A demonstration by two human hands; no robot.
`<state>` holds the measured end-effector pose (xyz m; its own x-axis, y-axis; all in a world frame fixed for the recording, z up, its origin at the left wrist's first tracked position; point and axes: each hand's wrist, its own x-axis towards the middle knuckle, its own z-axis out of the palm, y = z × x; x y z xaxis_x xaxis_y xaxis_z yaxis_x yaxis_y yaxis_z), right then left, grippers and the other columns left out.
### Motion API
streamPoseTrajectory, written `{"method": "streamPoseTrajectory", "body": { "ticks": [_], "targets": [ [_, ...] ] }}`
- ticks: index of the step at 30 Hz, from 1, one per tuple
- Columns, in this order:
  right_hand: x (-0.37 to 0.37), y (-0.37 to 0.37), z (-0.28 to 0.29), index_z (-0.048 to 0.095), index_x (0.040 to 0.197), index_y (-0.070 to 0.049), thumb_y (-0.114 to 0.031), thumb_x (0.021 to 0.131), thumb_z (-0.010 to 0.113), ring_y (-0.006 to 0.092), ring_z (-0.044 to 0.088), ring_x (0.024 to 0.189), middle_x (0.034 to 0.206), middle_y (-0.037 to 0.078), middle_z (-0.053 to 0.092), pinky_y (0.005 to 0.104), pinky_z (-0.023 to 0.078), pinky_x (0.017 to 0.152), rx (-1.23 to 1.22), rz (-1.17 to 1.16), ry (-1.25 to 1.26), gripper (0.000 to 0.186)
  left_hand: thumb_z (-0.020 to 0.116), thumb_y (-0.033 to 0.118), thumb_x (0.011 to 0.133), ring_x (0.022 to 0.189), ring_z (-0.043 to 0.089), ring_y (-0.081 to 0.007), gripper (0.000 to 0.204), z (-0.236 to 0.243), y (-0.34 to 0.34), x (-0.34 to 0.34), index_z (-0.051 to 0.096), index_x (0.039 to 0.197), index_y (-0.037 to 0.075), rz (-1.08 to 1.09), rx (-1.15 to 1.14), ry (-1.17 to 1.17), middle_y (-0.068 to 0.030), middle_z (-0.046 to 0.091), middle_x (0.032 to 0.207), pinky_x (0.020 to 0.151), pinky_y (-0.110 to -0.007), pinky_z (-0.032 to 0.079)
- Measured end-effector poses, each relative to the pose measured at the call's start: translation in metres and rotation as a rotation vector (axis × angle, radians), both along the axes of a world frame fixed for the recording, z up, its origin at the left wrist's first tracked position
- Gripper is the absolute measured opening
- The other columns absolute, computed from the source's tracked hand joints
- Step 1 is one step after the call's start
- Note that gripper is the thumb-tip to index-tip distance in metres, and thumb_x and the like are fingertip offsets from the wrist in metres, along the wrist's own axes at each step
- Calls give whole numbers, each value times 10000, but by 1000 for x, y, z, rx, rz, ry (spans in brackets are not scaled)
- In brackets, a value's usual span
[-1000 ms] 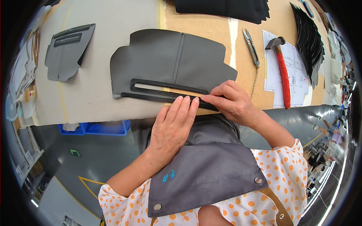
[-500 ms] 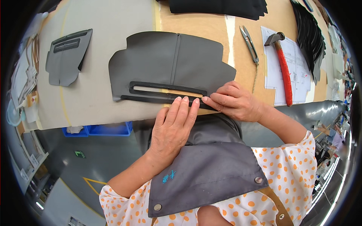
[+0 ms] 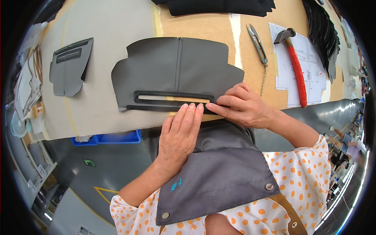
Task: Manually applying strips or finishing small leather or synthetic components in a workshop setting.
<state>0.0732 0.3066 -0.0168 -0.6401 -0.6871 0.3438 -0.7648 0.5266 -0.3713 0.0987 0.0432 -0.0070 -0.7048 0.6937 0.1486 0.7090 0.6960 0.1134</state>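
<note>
A grey leather-like panel with a seam down its middle lies at the table's near edge. Black strip runs along its near border, below a long slot framed in black tape. My left hand rests with outstretched fingers, their tips pressing on the strip near the edge. Just beside it, my right hand has curled fingers, thumb and forefinger pinching the panel's near right border. The part under the right fingers is hidden.
A smaller grey panel lies at left. Thread snips and a red-handled hammer on printed sheets are at right. Stacked black pieces lie at the back, more at far right. Blue bins sit below the table.
The view has shifted slightly. My right thumb and fingertips have moved a little left along the border, closer to my left fingertips, which keep pressing on the strip.
</note>
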Motion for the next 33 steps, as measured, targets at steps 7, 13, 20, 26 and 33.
{"method": "streamPoseTrajectory", "body": {
  "ticks": [7,13,20,26,33],
  "targets": [
    [1,0,-1,737,1250,-75,-129,785,743,177,576,936,1068,-3,590,341,462,800,60,16,41,468,622,96,899,1297,571,-210,512,3,-2,-2,606,1409,50,-19,25,-37,-74,609,1342,1000,-351,463],
    [8,-1,-4,740,1235,-72,-129,794,758,182,585,923,1074,-3,597,343,469,812,3,-55,7,445,621,89,896,1301,569,-218,528,3,-3,-1,596,1422,44,-30,37,-53,-82,609,1342,1012,-359,459],
    [18,-14,0,742,1198,-78,-151,792,711,161,594,905,1033,-18,594,352,482,822,58,-120,94,414,619,104,901,1334,536,-214,542,3,-2,1,585,1442,84,-5,12,-84,-74,590,1363,1048,-369,435],
    [29,-24,-1,761,1168,-92,-152,766,729,160,566,908,1037,-33,581,357,446,839,67,-240,91,407,618,115,903,1330,536,-209,527,1,-4,1,590,1429,94,-8,-9,-66,-70,593,1355,1049,-368,432],
    [36,-25,-7,757,1168,-96,-136,773,732,181,548,939,1062,-33,591,380,430,876,23,-305,60,398,619,107,900,1334,536,-212,532,-1,-3,0,589,1431,87,-25,2,-57,-76,592,1362,1051,-370,432]
  ]
}}
